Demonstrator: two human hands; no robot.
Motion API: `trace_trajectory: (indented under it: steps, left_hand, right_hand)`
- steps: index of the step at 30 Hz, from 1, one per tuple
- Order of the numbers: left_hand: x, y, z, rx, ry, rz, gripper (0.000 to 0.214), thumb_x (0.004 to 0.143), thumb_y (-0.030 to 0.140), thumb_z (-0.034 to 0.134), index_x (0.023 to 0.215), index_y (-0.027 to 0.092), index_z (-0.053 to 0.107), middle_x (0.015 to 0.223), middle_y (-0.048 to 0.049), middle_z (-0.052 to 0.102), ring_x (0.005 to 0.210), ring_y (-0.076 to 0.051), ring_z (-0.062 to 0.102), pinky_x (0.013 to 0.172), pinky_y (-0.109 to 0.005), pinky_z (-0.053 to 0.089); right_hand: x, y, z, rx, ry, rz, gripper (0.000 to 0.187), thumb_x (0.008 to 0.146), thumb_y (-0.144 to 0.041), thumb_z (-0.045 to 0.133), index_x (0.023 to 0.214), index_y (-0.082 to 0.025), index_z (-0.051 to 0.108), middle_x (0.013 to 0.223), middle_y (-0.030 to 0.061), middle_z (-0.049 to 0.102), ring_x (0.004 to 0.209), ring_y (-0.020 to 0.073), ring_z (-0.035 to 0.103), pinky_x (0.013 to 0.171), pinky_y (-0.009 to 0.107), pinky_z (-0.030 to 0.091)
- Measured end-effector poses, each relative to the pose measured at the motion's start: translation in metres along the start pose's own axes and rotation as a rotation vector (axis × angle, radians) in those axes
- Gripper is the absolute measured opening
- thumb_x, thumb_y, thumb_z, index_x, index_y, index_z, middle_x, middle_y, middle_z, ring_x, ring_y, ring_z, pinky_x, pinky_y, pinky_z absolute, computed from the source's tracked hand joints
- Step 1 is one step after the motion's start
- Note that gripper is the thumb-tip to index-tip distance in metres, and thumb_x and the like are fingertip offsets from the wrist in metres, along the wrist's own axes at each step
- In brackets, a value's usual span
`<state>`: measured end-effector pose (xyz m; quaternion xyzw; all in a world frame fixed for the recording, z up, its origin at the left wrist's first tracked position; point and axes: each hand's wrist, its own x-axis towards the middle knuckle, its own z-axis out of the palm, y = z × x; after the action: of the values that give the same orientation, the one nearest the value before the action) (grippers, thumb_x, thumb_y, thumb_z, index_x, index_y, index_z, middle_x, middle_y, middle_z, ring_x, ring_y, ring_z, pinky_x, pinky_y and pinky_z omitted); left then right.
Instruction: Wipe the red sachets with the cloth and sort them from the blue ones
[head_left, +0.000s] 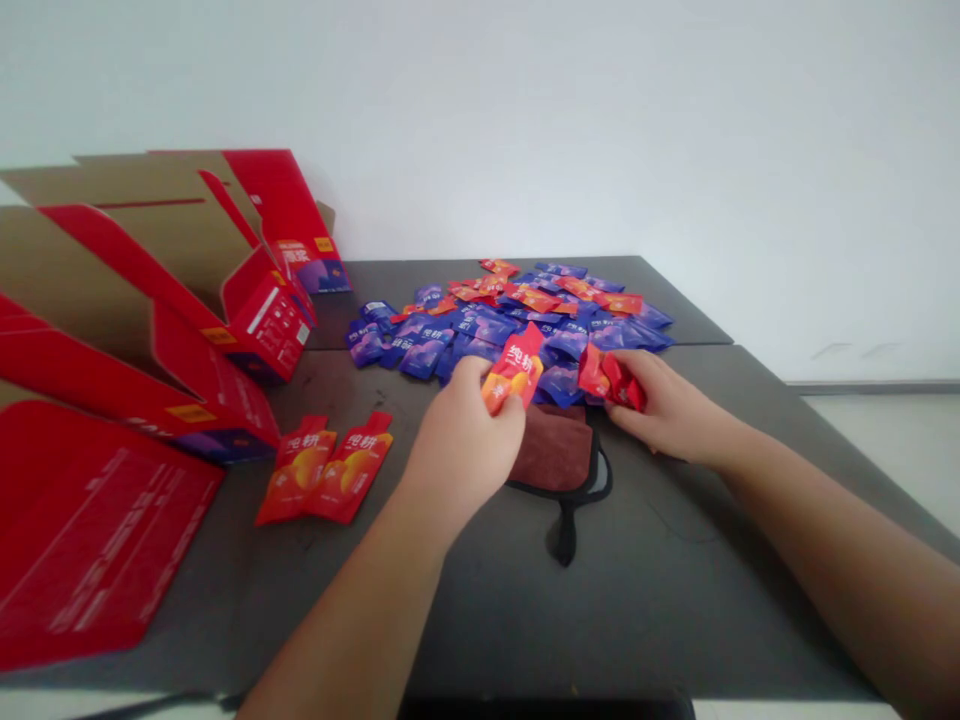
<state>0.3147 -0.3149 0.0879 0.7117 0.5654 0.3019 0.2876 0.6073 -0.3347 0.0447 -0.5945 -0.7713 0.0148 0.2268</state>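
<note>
My left hand is closed on a red-orange sachet, gripping its lower end so that its printed front and narrow spout end show. To the right, my right hand has its fingers round red sachets; they are crumpled together and I cannot tell how many. Both hands are at the near edge of a pile of purple sachets mixed with red-orange ones. Below and between the hands lies a brown cloth pad with a black rim and strap. Two red-orange sachets lie overlapping left of my left hand.
Several open red cardboard boxes stand in a row along the left, flaps raised. A large red flap reaches over the near left of the dark table. A pale wall rises behind the table.
</note>
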Motion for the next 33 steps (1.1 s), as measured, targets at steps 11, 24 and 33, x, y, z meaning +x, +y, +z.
trace_trajectory:
  steps: [11, 24, 33]
  left_hand:
    - [0.002, -0.057, -0.017, 0.404, -0.122, -0.158, 0.018, 0.100, 0.035, 0.046, 0.105, 0.023, 0.058, 0.104, -0.0123, 0.074, 0.097, -0.034, 0.072, 0.071, -0.038, 0.045]
    - [-0.012, -0.070, -0.009, 0.380, -0.350, 0.149, 0.068, 0.098, 0.055, 0.058, 0.156, 0.023, 0.048, 0.149, -0.0159, 0.062, 0.132, -0.035, 0.064, 0.107, -0.046, 0.051]
    - [-0.014, -0.066, 0.003, 0.371, -0.606, 0.369, 0.129, 0.072, 0.072, 0.083, 0.172, 0.026, 0.015, 0.178, -0.0132, 0.023, 0.164, -0.039, 0.020, 0.131, -0.066, 0.013]
  right_hand:
    - [-0.016, -0.055, -0.001, -0.145, -0.038, -0.241, 0.054, 0.102, -0.030, 0.057, 0.154, -0.018, 0.053, 0.154, 0.0164, 0.059, 0.143, 0.0335, 0.055, 0.121, 0.055, 0.045]
    - [-0.012, -0.076, 0.035, -0.087, -0.098, -0.164, 0.060, 0.092, -0.015, 0.061, 0.152, -0.019, 0.051, 0.127, 0.0159, 0.069, 0.110, 0.0327, 0.070, 0.093, 0.049, 0.060]
    - [-0.021, -0.087, 0.005, 0.183, -0.121, -0.399, 0.061, 0.091, -0.017, 0.067, 0.148, -0.028, 0.050, 0.139, 0.0119, 0.059, 0.126, 0.0285, 0.062, 0.103, 0.042, 0.054]
